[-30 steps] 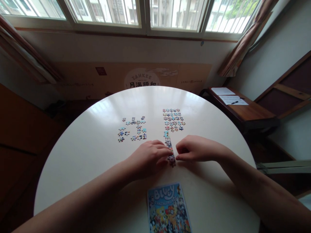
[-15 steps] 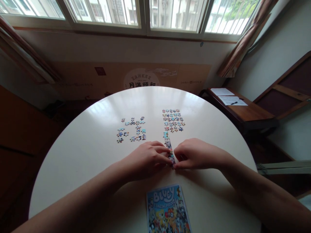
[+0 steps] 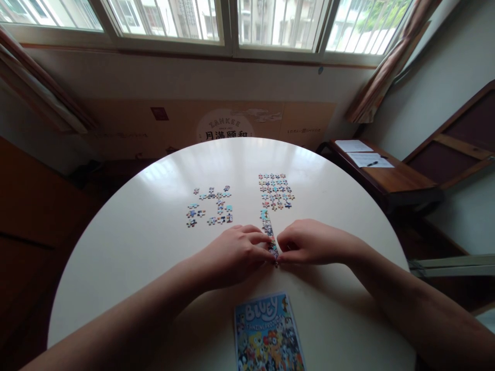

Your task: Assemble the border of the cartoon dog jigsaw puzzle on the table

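A narrow strip of joined jigsaw pieces runs toward me down the middle of the white round table. On the strip's near part lie the fingertips of my left hand, stretched out and a little apart. From the other side my right hand meets it, fingers curled under and thumb tip touching the strip's edge near its lower end. Whatever those curled fingers may hold is hidden. Just in front of me lies a blue "Bluey" picture sheet full of cartoon dogs.
Loose jigsaw pieces are scattered left of the strip. Rows of more pieces are laid out beyond it. Right of the table stands a wooden side table with papers and a pen. Windows and a wall lie behind.
My right thumb has shifted slightly upward along the strip, leaving its lower tip more exposed. Both hands otherwise stay in place on the strip.
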`<action>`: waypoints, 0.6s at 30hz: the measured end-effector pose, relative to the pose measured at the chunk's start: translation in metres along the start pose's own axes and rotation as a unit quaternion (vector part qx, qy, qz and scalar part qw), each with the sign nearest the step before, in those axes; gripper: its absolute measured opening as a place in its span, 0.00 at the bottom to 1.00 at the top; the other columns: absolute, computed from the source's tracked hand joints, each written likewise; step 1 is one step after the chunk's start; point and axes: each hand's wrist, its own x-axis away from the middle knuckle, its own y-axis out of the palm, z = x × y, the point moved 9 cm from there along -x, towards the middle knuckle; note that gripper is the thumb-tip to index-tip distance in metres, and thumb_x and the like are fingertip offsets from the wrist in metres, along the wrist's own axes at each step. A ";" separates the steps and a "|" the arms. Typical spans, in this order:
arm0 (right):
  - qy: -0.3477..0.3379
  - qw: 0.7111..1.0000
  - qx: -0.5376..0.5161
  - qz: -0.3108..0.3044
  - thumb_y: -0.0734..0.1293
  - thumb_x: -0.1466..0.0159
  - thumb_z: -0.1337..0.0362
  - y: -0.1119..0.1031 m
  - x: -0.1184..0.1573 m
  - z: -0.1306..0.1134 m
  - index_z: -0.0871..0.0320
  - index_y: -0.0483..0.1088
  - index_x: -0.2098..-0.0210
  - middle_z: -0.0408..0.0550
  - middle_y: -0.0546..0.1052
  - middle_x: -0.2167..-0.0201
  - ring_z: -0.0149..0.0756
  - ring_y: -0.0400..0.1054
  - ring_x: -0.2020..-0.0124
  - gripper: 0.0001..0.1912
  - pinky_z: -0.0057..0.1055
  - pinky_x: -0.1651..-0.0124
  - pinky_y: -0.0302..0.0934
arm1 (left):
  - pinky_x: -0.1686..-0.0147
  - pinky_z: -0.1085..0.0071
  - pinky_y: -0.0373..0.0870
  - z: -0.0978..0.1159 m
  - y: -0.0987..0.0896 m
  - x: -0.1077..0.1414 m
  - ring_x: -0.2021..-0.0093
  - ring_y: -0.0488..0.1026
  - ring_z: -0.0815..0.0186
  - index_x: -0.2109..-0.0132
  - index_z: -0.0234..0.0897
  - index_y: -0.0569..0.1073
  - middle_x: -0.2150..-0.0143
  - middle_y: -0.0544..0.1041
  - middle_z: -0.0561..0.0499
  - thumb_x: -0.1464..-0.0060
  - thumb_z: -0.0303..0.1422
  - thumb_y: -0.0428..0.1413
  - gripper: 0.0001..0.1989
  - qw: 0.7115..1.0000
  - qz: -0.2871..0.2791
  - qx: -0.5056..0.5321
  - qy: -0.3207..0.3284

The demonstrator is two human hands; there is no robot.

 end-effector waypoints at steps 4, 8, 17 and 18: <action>0.017 1.000 -0.011 -0.005 0.67 0.34 0.53 0.000 -0.001 0.003 0.57 0.76 0.70 0.45 0.77 0.74 0.30 0.64 0.74 0.16 0.29 0.70 0.50 | 0.53 0.59 0.75 0.000 0.001 -0.001 0.50 0.77 0.60 0.47 0.53 0.80 0.46 0.81 0.53 0.33 0.34 0.54 0.13 1.000 -0.001 0.003 -0.002; 0.030 0.999 -0.013 -0.006 0.68 0.35 0.53 0.001 -0.002 0.006 0.58 0.75 0.71 0.44 0.76 0.75 0.30 0.63 0.74 0.16 0.29 0.71 0.49 | 0.52 0.60 0.75 -0.002 -0.002 0.000 0.50 0.78 0.61 0.48 0.55 0.80 0.46 0.81 0.55 0.35 0.33 0.56 0.13 1.000 0.004 0.024 -0.005; -0.004 0.998 -0.056 -0.031 0.68 0.34 0.53 0.000 -0.003 0.013 0.59 0.73 0.72 0.41 0.72 0.77 0.28 0.61 0.76 0.16 0.28 0.71 0.50 | 0.61 0.65 0.77 -0.013 -0.020 0.009 0.58 0.79 0.63 0.55 0.48 0.82 0.52 0.82 0.51 0.41 0.23 0.53 0.17 0.999 0.020 -0.035 -0.028; -0.006 0.998 -0.054 -0.034 0.68 0.35 0.53 0.000 -0.003 0.013 0.59 0.73 0.72 0.41 0.72 0.77 0.28 0.61 0.75 0.16 0.27 0.71 0.50 | 0.61 0.66 0.77 -0.013 -0.019 0.008 0.58 0.79 0.63 0.55 0.48 0.82 0.53 0.82 0.51 0.40 0.24 0.53 0.16 0.999 0.014 -0.035 -0.029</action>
